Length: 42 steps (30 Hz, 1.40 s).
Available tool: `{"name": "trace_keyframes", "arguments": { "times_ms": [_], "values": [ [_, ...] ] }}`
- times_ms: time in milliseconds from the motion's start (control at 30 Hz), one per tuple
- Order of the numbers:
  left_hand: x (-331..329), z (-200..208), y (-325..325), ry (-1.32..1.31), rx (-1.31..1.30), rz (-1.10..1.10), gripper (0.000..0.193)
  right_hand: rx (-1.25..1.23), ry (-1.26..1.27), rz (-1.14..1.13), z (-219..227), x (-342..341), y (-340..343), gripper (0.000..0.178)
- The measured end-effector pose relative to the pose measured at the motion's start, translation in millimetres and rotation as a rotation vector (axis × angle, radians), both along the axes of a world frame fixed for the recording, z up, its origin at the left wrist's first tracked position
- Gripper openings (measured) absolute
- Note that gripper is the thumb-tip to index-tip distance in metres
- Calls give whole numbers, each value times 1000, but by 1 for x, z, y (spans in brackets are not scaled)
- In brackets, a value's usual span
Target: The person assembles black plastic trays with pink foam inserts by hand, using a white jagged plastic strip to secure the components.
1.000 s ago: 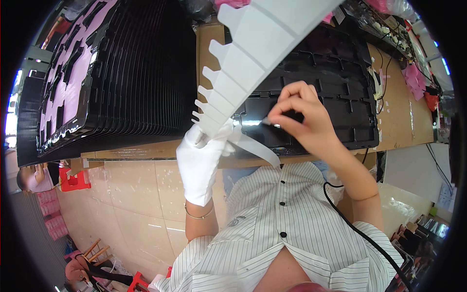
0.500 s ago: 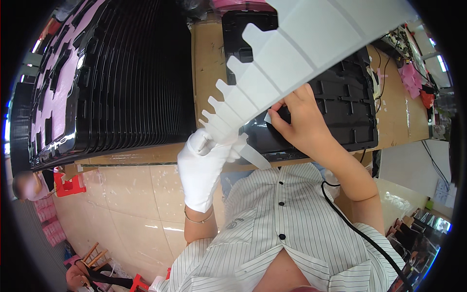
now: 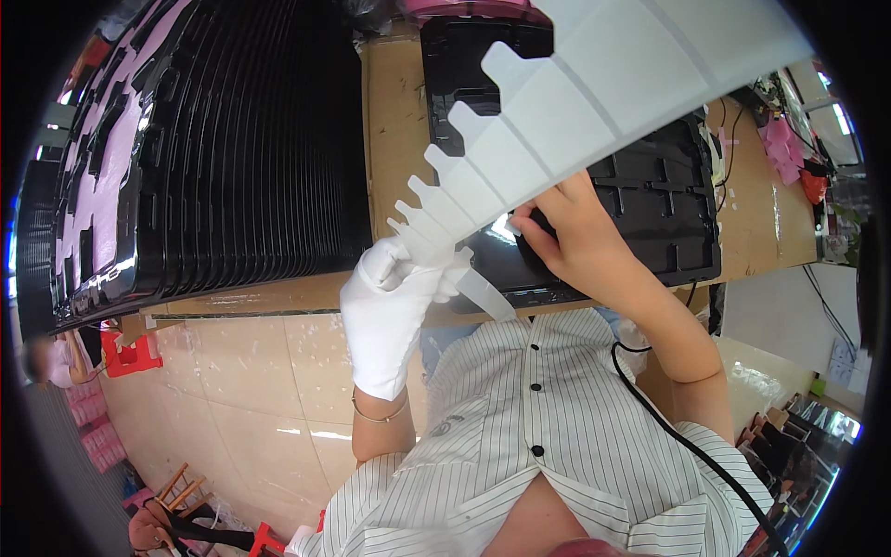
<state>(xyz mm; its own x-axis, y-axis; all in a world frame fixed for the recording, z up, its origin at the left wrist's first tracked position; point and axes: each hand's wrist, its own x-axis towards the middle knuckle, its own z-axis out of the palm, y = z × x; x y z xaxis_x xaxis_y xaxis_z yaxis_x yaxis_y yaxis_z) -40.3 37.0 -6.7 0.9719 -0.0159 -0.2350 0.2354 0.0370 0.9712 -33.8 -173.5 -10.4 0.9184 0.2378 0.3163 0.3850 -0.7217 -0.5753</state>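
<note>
A long translucent whitish strip (image 3: pixel 548 111), split by cross lines into segments with a protruding tab on each, slants from the upper right down to my left hand. My left hand (image 3: pixel 385 311), in a white glove, is closed around its narrow-looking end, and a short tail (image 3: pixel 487 295) hangs out past the fingers. My bare right hand (image 3: pixel 580 232) is beside the strip's lower edge, thumb and fingers bent toward each other in a pinch. The strip covers some of its fingertips. A pale bit shows at the thumb tip; what it is cannot be made out.
Below the strip lies a black moulded plastic tray (image 3: pixel 650 209) on a cardboard-covered table (image 3: pixel 392 102). A tall stack of black trays (image 3: pixel 251 176) with pink sheets stands at left. A black cable (image 3: pixel 664 422) crosses my striped shirt. A red stool (image 3: pixel 130 353) is on the floor at left.
The strip's upper part has shifted slightly right and down. My right hand has moved down a little beside it. My left hand stays nearly in place, still gripping the strip.
</note>
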Motion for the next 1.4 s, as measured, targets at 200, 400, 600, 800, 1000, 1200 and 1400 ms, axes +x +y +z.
{"name": "trace_keyframes", "arguments": {
  "times_ms": [200,400,600,800,1000,1200,1400],
  "values": [
    [1,2,-7,28,-11,6,17,85,128,74,3,-3,-11,15],
    [1,0,-5,38,-31,5,17,30,-18,-144,-6,0,1,16],
    [-1,0,-10,-13,4,24,17,4,5,-153,-6,2,3,18],
    [-1,0,-6,47,-36,13,20,-3,77,105,2,-2,-6,17],
    [-1,5,-14,-20,-5,17,23,645,377,57,8,-23,-32,15],
    [-2,13,-36,-4,-16,-157,27,1390,811,-81,21,-34,-30,10],
    [-5,29,-68,97,-32,-254,24,973,545,-98,17,-49,-34,10]
  ]
}}
